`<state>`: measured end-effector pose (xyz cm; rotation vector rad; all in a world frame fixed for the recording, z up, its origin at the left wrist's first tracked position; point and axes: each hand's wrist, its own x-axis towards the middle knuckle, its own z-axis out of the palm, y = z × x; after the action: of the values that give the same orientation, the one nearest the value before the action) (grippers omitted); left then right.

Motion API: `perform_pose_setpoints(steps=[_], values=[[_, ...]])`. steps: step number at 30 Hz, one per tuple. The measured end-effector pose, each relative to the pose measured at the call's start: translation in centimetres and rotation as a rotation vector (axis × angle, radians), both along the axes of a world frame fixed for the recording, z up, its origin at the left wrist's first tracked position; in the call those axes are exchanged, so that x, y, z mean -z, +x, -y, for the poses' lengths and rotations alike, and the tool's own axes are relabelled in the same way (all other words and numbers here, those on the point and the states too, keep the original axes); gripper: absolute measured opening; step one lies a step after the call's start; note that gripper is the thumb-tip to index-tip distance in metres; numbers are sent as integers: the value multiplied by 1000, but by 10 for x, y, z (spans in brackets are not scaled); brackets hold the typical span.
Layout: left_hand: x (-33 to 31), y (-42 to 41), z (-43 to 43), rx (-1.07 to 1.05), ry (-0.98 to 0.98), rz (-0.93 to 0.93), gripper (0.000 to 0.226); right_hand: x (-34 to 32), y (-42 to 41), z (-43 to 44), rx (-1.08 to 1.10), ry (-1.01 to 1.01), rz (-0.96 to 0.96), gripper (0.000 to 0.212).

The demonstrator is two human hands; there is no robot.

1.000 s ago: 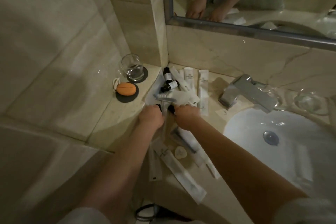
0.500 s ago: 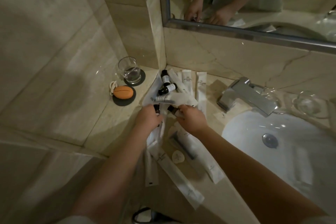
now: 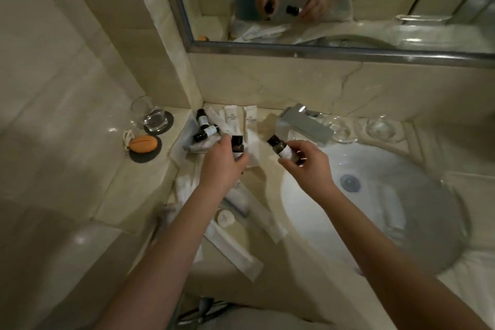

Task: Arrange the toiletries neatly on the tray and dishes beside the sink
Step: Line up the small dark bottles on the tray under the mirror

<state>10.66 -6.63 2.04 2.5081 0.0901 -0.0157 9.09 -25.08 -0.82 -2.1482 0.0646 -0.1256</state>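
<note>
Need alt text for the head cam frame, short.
Each hand holds a small dark brown bottle with a white label above a beige marble counter: left hand with one bottle, right hand with the other. White sachets and two more bottles lie by the white sink.

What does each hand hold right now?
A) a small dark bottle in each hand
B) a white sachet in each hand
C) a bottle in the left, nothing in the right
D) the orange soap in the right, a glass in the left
A: the left hand grips one dark bottle, and the right hand holds another bottle tilted above the counter; the mirror shows both too.
</note>
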Motion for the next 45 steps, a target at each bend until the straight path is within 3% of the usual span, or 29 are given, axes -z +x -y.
perform_pose_setpoints(steps=[9, 17, 26, 35, 45], values=[[-18, -6, 135, 253, 87, 62, 32, -12, -40, 125, 245, 113, -38, 18], [-17, 6, 265, 430, 113, 99, 33, -15, -61, 245, 396, 71, -41, 29], [-2, 36, 379, 531, 42, -24, 29, 4, -39, 345, 514, 98, -96, 30], [16, 73, 432, 496, 69, -57, 33, 20, 10, 406, 562, 172, -170, 38], [17, 98, 441, 465, 123, -28, 35, 40, 58, 429, 585, 97, -111, 24]])
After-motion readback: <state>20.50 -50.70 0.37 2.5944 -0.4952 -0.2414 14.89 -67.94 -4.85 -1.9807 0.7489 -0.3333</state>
